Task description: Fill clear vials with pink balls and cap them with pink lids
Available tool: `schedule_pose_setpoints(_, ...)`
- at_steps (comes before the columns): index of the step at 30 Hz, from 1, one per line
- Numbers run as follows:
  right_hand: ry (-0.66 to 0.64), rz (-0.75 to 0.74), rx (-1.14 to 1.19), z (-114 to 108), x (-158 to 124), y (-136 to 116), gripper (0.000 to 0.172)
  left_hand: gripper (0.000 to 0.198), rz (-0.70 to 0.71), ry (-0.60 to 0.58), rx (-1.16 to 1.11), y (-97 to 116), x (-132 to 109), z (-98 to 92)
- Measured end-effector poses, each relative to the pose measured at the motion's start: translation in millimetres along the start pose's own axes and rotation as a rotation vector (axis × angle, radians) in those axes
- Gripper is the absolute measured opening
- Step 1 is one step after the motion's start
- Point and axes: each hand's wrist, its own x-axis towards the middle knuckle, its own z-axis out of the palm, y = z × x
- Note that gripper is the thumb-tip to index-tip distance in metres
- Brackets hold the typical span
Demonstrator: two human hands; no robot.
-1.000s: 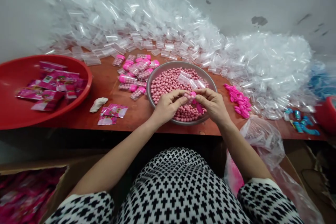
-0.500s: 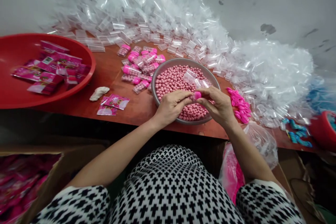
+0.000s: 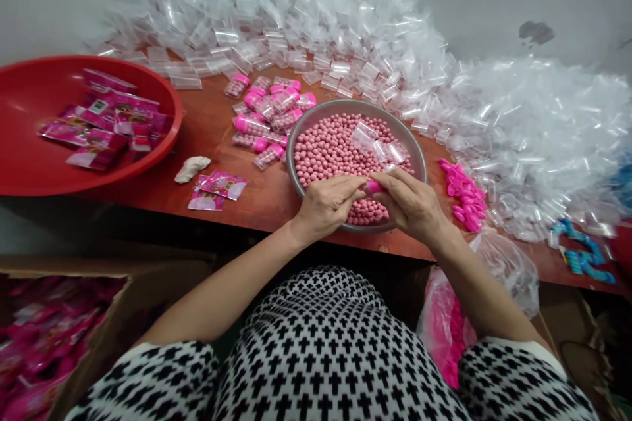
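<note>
Over the near side of a grey bowl (image 3: 419,168) of pink candy balls (image 3: 326,145), both my hands meet at a small tube. My left hand (image 3: 328,204) is closed around the tube's body, which its fingers mostly hide. The fingertips of my right hand (image 3: 412,200) grip the tube's bright pink cap (image 3: 374,187). Several clear empty tubes (image 3: 365,136) lie on the candy at the bowl's right side. Filled tubes with pink caps (image 3: 269,108) are heaped to the left of the bowl. Loose pink caps (image 3: 464,194) make a small pile to its right.
A large heap of clear tubes (image 3: 306,20) lines the wall. At left, a red basin (image 3: 29,171) holds pink sachets (image 3: 99,118); more sachets (image 3: 217,189) and a white lump (image 3: 191,169) lie nearby. Blue pieces (image 3: 582,250) sit far right. A plastic bag (image 3: 508,270) hangs at the table edge.
The camera view has shifted slightly, so the things on the table appear displaced. My right fingers have closed further over the pink cap, and both hands stay together over the bowl.
</note>
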Motion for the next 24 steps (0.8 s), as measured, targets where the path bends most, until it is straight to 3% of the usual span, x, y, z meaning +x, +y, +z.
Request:
schedule_pose_setpoints(6, 0.074, -0.045, -0.138, 7.2, -11.4, -1.8, 0.035, 0.022, 0.079, -0.047, 0.088, -1.8, 0.6, 1.1)
schedule_pose_setpoints(10, 0.004, 0.015, -0.062, 11.1, -5.6, 6.3, 0.031, 0.02, 0.0, -0.07, 0.048, -1.0, 3.9, -0.4)
schedule_pose_setpoints(14, 0.063, 0.211, 0.273, 2.7, 4.7, 4.5, 0.031, 0.02, -0.203, 0.027, -0.245, 2.2, 9.2, -2.5)
schedule_pose_setpoints(18, 0.207, 0.519, 0.838, 0.4, 2.0, -3.0, 0.06, 0.032, -0.37, 0.174, -0.486, 0.2, 13.2, -4.4)
schedule_pose_setpoints(21, 0.289, 0.709, 1.072, 3.8, -3.8, 1.5, 0.06, 0.032, -0.355, 0.152, -0.481, -1.2, 12.7, -4.3)
schedule_pose_setpoints(24, 0.272, 0.8, 1.153, 7.8, -3.3, 11.3, 0.065, 0.022, -0.24, 0.073, -0.397, 0.3, 10.3, -2.2)
